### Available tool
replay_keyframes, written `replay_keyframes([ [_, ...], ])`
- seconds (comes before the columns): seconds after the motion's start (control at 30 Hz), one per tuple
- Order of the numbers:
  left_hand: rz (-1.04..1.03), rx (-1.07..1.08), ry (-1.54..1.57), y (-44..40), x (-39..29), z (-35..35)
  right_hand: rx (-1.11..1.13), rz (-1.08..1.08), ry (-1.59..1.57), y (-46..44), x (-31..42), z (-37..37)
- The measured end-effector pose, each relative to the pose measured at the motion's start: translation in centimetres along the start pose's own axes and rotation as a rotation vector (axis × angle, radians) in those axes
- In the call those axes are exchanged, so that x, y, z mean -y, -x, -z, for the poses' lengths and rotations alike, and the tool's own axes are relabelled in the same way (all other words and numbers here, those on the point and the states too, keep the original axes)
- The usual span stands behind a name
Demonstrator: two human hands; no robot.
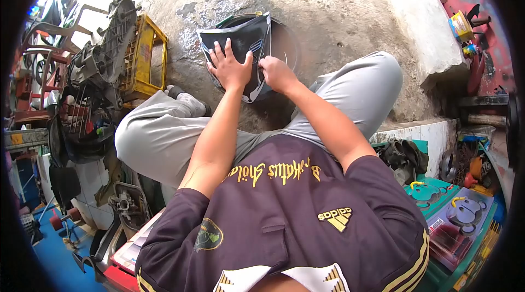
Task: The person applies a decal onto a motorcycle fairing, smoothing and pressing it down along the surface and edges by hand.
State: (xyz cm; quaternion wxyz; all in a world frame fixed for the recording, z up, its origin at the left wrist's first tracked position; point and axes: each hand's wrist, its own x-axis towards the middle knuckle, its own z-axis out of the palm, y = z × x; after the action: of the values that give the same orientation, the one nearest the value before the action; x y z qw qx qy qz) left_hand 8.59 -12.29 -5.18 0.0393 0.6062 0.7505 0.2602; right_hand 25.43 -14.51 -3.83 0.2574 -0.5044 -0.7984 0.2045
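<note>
Two bare hands on one black panel, in front of bent knees.

The left hand [232, 69] lies flat on the black panel [249, 35], fingers spread; the right hand [279, 75] pinches its right edge. Beneath sits what may be a round basin, mostly hidden. Uneven palm pressure or a slipping pinch could tip the panel and scuff it on the concrete floor [333, 18]. The yellow crate [141, 54] and metal engine casing [109, 51] limit room leftward; the knees [377, 76] crowd both sides.
</note>
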Motion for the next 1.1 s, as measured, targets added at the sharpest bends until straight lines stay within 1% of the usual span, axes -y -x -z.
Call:
replay_keyframes([
  [0.03, -0.004, -0.002, 0.001, 0.0, 0.0, 0.0, -0.004, 0.0, 0.001, 0.4, 0.3, 0.0],
  [0.1, 0.005, 0.011, -0.002, -0.1, 0.0, 0.0, 0.091, 0.004, 0.046, 1.5, 1.8, 0.2],
  [0.17, 0.006, 0.006, -0.009, -0.2, -0.1, 0.2, 0.095, -0.006, 0.063, 2.0, 2.4, -0.1],
  [0.23, 0.012, 0.017, -0.015, -0.1, -0.3, 0.3, 0.007, -0.035, 0.107, 2.8, 2.5, -1.0],
  [0.27, 0.013, 0.019, -0.029, 0.0, -0.3, 0.3, -0.035, -0.002, 0.14, 2.6, 2.1, -1.2],
  [0.3, 0.017, 0.017, -0.044, -0.1, -0.3, 0.3, -0.035, -0.008, 0.146, 2.2, 1.4, -1.0],
  [0.4, 0.013, 0.02, -0.044, 0.1, -0.3, 0.4, -0.157, -0.063, 0.063, 0.4, 0.4, -0.6],
  [0.43, 0.012, 0.021, -0.042, 0.0, -0.3, 0.5, -0.161, -0.062, 0.061, 0.5, 0.5, -0.6],
  [0.53, 0.01, 0.026, -0.047, 0.0, -0.2, 0.4, -0.065, -0.023, 0.125, 1.7, 2.0, -1.1],
  [0.57, 0.012, 0.029, -0.05, 0.0, -0.2, 0.3, -0.065, -0.016, 0.12, 2.3, 2.2, -1.1],
  [0.63, -0.001, 0.009, 0.001, -0.1, -0.1, 0.2, -0.014, 0.068, 0.158, 2.4, 2.1, -0.6],
  [0.7, 0.011, -0.001, 0.004, 0.0, -0.2, 0.3, -0.033, 0.106, 0.198, 1.4, 0.9, -0.8],
  [0.77, 0.002, 0.015, -0.002, 0.0, -0.2, 0.5, -0.13, 0.095, 0.148, 0.7, 0.5, -1.0],
  [0.8, 0.002, 0.014, 0.005, 0.1, -0.2, 0.6, -0.123, 0.066, 0.126, 0.9, 0.7, -0.9],
  [0.93, 0.012, 0.02, -0.003, 0.1, -0.3, 0.8, -0.019, 0.121, 0.136, 2.6, 2.3, -0.7],
  [1.1, 0.007, 0.011, 0.017, 0.1, -0.3, 0.6, -0.05, 0.115, 0.126, 1.9, 0.9, -0.3],
])
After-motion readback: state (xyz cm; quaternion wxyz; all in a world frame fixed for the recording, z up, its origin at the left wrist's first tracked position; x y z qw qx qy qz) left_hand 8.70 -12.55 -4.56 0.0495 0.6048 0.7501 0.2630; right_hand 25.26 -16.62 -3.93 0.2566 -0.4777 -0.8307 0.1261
